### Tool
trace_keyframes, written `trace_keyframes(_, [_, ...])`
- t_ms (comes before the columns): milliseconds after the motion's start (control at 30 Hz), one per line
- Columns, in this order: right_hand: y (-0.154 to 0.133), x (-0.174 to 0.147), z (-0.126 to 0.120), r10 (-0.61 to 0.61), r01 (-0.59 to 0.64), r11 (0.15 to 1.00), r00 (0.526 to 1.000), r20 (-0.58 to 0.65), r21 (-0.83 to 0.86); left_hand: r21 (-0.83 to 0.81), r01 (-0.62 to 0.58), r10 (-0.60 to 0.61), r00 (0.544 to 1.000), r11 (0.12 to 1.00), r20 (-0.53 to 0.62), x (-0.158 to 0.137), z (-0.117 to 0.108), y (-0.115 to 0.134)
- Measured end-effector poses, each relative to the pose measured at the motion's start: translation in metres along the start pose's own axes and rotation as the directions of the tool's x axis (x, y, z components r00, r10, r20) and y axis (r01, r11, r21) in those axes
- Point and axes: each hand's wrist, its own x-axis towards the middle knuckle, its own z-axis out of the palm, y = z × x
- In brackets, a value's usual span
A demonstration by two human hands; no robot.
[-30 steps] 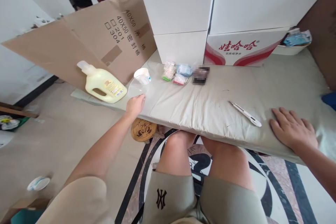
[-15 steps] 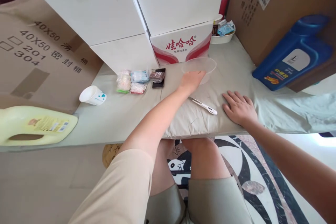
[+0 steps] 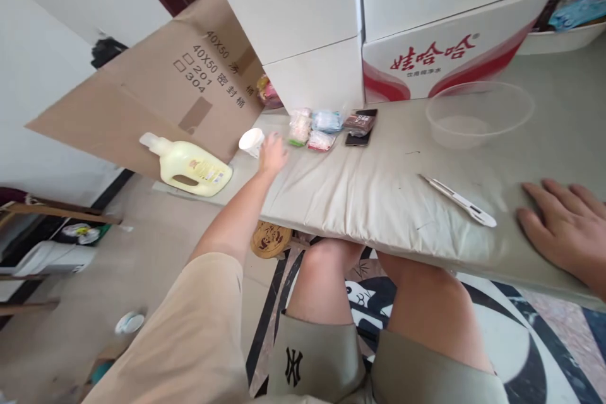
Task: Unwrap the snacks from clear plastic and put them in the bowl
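Observation:
My left hand point(image 3: 273, 153) is at the right side of a white paper cup point(image 3: 252, 141), close against it. Its fingers are slightly curled and apart, a little blurred; whether they touch the cup I cannot tell. My right hand point(image 3: 570, 227) lies flat on the cloth-covered surface with spread fingers, holding nothing. Left of it lies a white utility knife point(image 3: 459, 201). Behind the knife stands a clear plastic bowl point(image 3: 478, 120). Small wrapped packets point(image 3: 322, 140) lie right of my left hand, beside a brown packet point(image 3: 358, 124) resting on a dark phone point(image 3: 358, 140).
A pale yellow jug point(image 3: 194, 170) stands at the left edge before a large cardboard box point(image 3: 156, 88). White cartons point(image 3: 312, 76) and a red-and-white carton point(image 3: 440, 66) line the back. A white basket point(image 3: 563, 38) with packets sits at back right. A round stool point(image 3: 269, 240) is below.
My left hand has left the plastic bowl and moved left to the paper cup. The view has turned left. My right hand still rests flat on the surface.

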Motion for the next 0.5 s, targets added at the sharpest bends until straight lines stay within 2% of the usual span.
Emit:
trace_keyframes(100, [-0.004, -0.002, -0.001, -0.001, 0.001, 1.0, 1.0, 0.015, -0.014, 0.019, 0.139, -0.14, 0.99, 0.99, 0.03, -0.003, -0.015, -0.074])
trace_keyframes(167, [-0.005, -0.002, -0.001, 0.001, -0.001, 1.0, 1.0, 0.018, -0.03, 0.016, 0.166, -0.166, 0.984, 0.986, 0.068, 0.0, -0.019, -0.101])
trace_keyframes(233, [-0.005, 0.0, 0.002, 0.006, -0.005, 0.999, 1.0, 0.015, -0.037, 0.011, 0.157, -0.157, 0.984, 0.988, 0.084, 0.007, -0.019, -0.112])
trace_keyframes(300, [-0.004, 0.003, 0.004, 0.01, -0.01, 0.999, 1.0, 0.008, -0.044, 0.004, 0.131, -0.131, 0.988, 0.991, 0.076, 0.015, -0.017, -0.111])
trace_keyframes(367, [-0.003, 0.004, 0.006, 0.014, -0.014, 0.998, 1.0, -0.005, -0.054, -0.015, 0.093, -0.092, 0.994, 0.996, 0.053, 0.02, -0.016, -0.096])
trace_keyframes(433, [-0.003, 0.005, 0.006, 0.022, -0.022, 0.998, 1.0, -0.007, -0.067, -0.067, 0.002, -0.003, 1.0, 0.998, 0.0, 0.021, -0.018, -0.066])
trace_keyframes(500, [-0.004, 0.005, 0.005, 0.028, -0.027, 0.997, 1.0, 0.002, -0.072, -0.144, -0.174, 0.159, 0.981, 0.974, -0.11, 0.019, -0.022, -0.019])
